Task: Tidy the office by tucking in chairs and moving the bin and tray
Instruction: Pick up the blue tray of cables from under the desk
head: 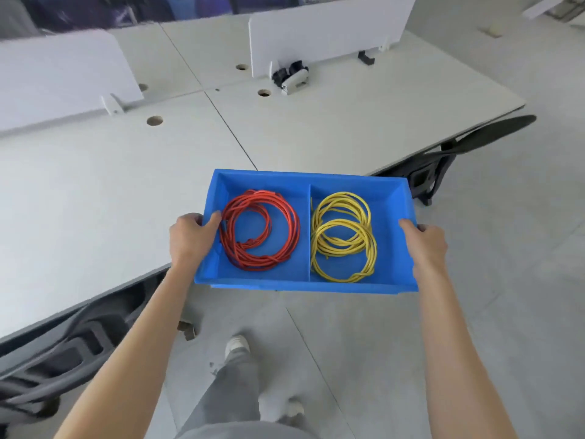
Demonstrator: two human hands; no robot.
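Note:
I hold a blue two-compartment tray (pixel 304 285) in the air over the floor, just off the near edge of the white desk. My left hand (pixel 191 237) grips its left wall, thumb inside. My right hand (pixel 425 245) grips its right wall. A red cable coil (pixel 289 236) lies in the left compartment and a yellow cable coil (pixel 368 245) in the right one. A dark office chair (pixel 443 163) is tucked under the desk at the right. Another dark chair (pixel 69 350) sits under the desk edge at the lower left.
The white desks (pixel 95 185) stretch ahead, with divider panels (pixel 326 30) and round cable holes. A black-and-white clamp fitting (pixel 292 76) sits at a panel base. Grey floor (pixel 490 280) lies to the right. My legs and shoes show below the tray.

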